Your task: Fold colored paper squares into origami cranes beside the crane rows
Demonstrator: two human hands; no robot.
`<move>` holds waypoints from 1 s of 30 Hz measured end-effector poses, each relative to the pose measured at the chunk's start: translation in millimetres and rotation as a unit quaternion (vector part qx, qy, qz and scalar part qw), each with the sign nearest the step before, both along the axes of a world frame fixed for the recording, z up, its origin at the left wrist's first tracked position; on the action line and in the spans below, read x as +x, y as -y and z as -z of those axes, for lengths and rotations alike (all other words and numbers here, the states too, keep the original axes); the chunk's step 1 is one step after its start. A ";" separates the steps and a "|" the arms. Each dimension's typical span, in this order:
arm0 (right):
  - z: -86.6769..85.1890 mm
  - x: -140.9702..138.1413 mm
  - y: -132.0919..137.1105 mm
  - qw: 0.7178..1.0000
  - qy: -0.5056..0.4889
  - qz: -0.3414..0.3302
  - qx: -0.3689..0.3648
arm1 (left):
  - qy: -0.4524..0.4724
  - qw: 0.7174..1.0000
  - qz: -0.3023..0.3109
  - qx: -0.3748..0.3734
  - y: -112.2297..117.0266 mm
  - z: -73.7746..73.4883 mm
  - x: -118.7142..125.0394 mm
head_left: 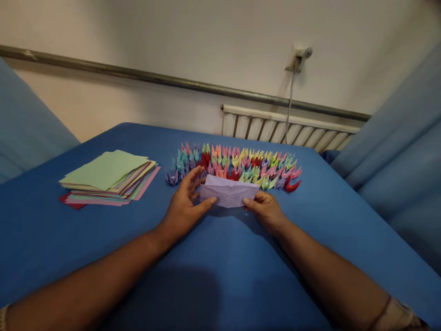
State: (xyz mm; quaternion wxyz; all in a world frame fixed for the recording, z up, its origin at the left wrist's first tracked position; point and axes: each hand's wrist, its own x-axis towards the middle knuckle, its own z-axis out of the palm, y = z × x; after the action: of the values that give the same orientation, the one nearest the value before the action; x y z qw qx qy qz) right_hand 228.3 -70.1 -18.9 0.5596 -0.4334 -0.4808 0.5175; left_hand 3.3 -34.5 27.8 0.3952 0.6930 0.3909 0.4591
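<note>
A folded sheet of lilac paper, with creases across it, is held up above the blue-covered table. My left hand grips its left end, thumb on the near face and fingers behind. At the right end, my right hand pinches the lower corner between thumb and fingers. Just beyond the paper stand rows of small folded paper cranes in many colours; the lilac sheet hides part of the front row.
To the left lies a stack of coloured paper sheets, pale green on top. A radiator and a metal rail run along the wall behind. Blue curtains hang at both sides. A cord drops from a wall socket.
</note>
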 end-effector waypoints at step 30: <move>10.4 -25.4 -8.1 0.993 0.106 -0.016 0.048 | 0.020 0.987 0.102 -0.123 0.9 18.2 21.4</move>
State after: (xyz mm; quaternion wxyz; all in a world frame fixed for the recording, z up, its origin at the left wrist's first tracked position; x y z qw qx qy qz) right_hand 202.9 -62.1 -29.3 0.5171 -0.4512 -0.5685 0.4538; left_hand 24.7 -35.4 9.6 0.5298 0.6662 0.3638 0.3783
